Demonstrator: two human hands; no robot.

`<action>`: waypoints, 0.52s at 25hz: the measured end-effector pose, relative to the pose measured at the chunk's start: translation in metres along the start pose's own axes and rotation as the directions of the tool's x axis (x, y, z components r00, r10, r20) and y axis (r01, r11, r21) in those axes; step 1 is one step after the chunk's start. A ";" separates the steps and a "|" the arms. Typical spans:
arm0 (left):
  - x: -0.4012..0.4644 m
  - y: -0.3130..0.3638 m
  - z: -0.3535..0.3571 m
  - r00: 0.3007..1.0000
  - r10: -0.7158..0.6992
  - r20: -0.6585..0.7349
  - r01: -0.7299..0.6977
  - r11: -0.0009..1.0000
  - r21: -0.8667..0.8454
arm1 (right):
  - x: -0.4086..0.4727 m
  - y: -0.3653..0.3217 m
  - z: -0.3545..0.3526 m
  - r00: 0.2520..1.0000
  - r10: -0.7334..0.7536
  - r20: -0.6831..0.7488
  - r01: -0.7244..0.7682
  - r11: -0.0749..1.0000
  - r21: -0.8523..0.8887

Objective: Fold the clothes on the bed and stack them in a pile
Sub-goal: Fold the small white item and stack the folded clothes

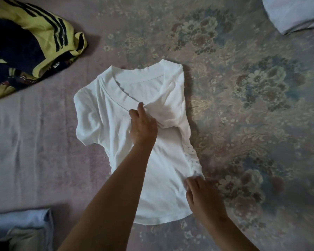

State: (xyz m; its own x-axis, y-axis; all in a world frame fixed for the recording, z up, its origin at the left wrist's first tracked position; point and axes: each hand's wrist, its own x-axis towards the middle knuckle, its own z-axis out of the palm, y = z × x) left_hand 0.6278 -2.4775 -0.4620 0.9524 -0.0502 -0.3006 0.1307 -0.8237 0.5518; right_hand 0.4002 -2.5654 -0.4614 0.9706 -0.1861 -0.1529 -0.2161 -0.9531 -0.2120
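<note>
White T-shirt (pixel 105 113) flat on floral bedspread (pixel 243 105), long axis running away from me, collar far, hem near. My left hand (pixel 143 125) pinches folded right sleeve at chest; right hand (pixel 203 198) pinches right side seam.

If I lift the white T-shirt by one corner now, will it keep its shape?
Probably not. The white T-shirt looks thin and floppy: it wrinkles where the left hand pinches it. It likely weighs little, and the side gathered at the right hand would probably unfold.
</note>
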 end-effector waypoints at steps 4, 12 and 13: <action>0.028 -0.054 -0.057 0.944 0.171 -0.282 -0.087 0.954 0.287 | 0.061 -0.013 -0.010 0.990 -0.083 -0.116 0.084 0.997 0.000; 0.096 -0.129 -0.136 0.989 -0.145 0.010 0.145 0.988 0.048 | 0.193 -0.039 0.003 0.955 -0.053 0.292 0.065 0.997 -0.031; 0.098 -0.131 -0.141 0.995 -0.085 0.060 0.086 0.996 -0.011 | 0.193 -0.042 0.008 0.968 -0.037 0.248 0.051 0.997 -0.051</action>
State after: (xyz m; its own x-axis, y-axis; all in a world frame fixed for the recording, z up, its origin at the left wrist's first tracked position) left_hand 0.7424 -2.2951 -0.4541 0.9197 -0.0133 -0.3924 0.2155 -0.8184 0.5328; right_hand 0.5955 -2.5591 -0.4894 0.9213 -0.0859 -0.3792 -0.1605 -0.9724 -0.1696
